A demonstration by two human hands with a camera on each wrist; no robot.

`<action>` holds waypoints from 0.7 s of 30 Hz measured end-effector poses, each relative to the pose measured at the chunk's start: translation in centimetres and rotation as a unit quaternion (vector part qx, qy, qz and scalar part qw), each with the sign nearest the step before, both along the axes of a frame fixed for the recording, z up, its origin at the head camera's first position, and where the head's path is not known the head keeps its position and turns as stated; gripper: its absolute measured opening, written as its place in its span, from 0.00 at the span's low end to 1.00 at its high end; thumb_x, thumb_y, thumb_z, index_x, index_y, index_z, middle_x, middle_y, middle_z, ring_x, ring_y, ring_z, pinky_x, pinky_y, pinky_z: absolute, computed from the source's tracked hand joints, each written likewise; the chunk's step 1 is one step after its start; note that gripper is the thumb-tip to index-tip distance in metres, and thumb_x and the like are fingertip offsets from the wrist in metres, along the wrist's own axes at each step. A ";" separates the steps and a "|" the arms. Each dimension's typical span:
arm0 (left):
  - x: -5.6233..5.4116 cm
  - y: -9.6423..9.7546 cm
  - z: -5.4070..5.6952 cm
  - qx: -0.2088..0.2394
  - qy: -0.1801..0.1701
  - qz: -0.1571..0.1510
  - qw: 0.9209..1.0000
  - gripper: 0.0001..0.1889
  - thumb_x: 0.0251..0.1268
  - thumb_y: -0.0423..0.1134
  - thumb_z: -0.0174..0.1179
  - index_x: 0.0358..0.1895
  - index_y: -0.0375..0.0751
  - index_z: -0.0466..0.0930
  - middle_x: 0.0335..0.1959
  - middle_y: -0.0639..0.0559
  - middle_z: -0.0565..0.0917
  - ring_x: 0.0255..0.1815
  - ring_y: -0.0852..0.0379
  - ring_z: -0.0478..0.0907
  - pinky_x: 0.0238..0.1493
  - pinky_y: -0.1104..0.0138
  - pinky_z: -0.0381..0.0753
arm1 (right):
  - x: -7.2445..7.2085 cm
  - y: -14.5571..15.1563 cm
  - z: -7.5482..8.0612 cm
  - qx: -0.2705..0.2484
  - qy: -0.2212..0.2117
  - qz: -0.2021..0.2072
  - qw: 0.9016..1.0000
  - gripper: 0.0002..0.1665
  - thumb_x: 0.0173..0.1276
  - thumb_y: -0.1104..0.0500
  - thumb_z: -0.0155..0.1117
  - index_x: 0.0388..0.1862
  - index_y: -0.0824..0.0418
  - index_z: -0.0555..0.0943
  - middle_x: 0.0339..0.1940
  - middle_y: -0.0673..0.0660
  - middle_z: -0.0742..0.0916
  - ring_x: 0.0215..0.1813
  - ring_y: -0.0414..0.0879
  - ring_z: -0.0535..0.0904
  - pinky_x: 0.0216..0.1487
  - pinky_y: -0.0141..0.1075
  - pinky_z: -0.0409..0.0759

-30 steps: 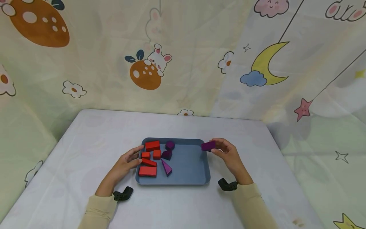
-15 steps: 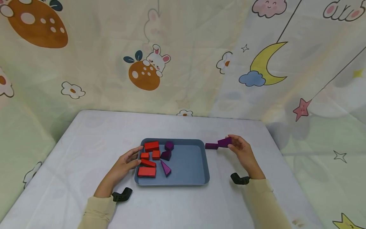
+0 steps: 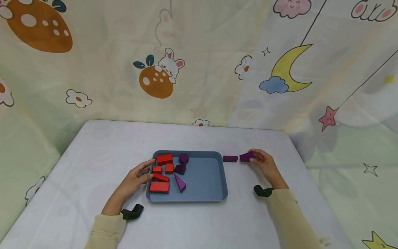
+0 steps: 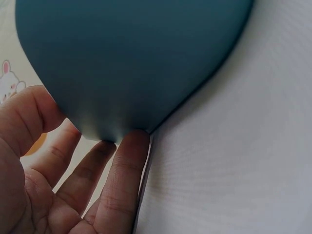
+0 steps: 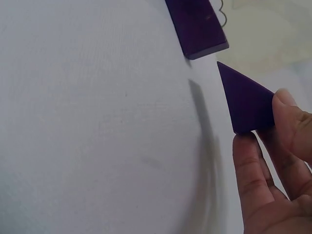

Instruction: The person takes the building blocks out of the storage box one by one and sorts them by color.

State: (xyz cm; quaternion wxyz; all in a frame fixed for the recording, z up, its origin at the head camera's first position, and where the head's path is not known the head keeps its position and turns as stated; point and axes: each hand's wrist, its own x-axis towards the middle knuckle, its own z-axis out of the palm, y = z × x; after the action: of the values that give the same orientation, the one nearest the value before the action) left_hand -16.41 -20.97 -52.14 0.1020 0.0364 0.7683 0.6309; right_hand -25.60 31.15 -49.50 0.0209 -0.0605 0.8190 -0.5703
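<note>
Head view: we're seeing the right hand (image 3: 265, 166), the nearer, pinching a wedge (image 3: 245, 157) at its left, long axis running sideways toward a bar (image 3: 230, 158) beside the tray (image 3: 203, 196). Left wrist: the left hand (image 4: 53, 197) is touching the tray's edge with loose fingers. Right wrist: the wedge is tapering toward the bar, a gap between.

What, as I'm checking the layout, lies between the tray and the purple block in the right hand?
One oblong purple block lies there, between the tray and the held block; the head view shows it.
</note>
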 end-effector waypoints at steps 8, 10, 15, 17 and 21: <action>0.2 0.0 0.0 0.006 -0.002 -0.001 1.000 0.34 0.81 0.34 0.60 0.85 0.39 0.62 0.83 0.28 0.62 0.82 0.29 0.64 0.71 0.45 0.77 | -0.6 -0.1 -0.8 -0.001 -0.023 0.005 1.000 0.27 0.80 0.70 0.64 0.73 0.77 0.73 0.73 0.77 0.79 0.56 0.30 0.79 0.56 0.21 0.78; 0.2 0.0 0.0 0.011 -0.002 -0.003 1.000 0.34 0.81 0.34 0.59 0.85 0.38 0.62 0.83 0.27 0.62 0.81 0.28 0.64 0.71 0.44 0.77 | -0.7 -0.1 -1.0 -0.002 -0.028 0.007 1.000 0.28 0.80 0.70 0.64 0.74 0.77 0.72 0.73 0.77 0.78 0.56 0.28 0.80 0.56 0.21 0.78; 0.2 -0.1 -0.1 0.017 0.001 -0.007 1.000 0.34 0.81 0.33 0.59 0.85 0.37 0.61 0.83 0.26 0.61 0.81 0.28 0.64 0.71 0.47 0.77 | -0.5 -0.1 -0.8 0.007 -0.028 0.003 1.000 0.30 0.79 0.71 0.65 0.76 0.76 0.70 0.76 0.76 0.76 0.68 0.46 0.80 0.59 0.20 0.77; 0.1 -0.1 -0.1 0.016 0.003 -0.008 1.000 0.34 0.81 0.34 0.59 0.85 0.37 0.61 0.84 0.27 0.61 0.81 0.28 0.64 0.70 0.48 0.78 | -0.3 -0.2 -0.3 0.017 -0.027 -0.005 0.999 0.32 0.79 0.70 0.65 0.77 0.75 0.70 0.78 0.75 0.75 0.75 0.59 0.75 0.60 0.19 0.75; 0.0 -0.1 0.0 0.014 0.003 -0.009 1.000 0.34 0.81 0.34 0.59 0.85 0.38 0.62 0.84 0.27 0.60 0.81 0.28 0.64 0.71 0.45 0.77 | 0.4 -0.5 0.9 0.029 -0.035 -0.032 0.998 0.37 0.80 0.67 0.66 0.82 0.71 0.65 0.84 0.70 0.69 0.83 0.66 0.65 0.64 0.21 0.73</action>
State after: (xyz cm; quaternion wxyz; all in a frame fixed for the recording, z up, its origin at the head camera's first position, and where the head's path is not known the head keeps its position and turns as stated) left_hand -16.45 -21.12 -52.12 0.1050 0.0462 0.7591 0.6408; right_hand -25.20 30.69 -48.58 0.0329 -0.0143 0.8356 -0.5482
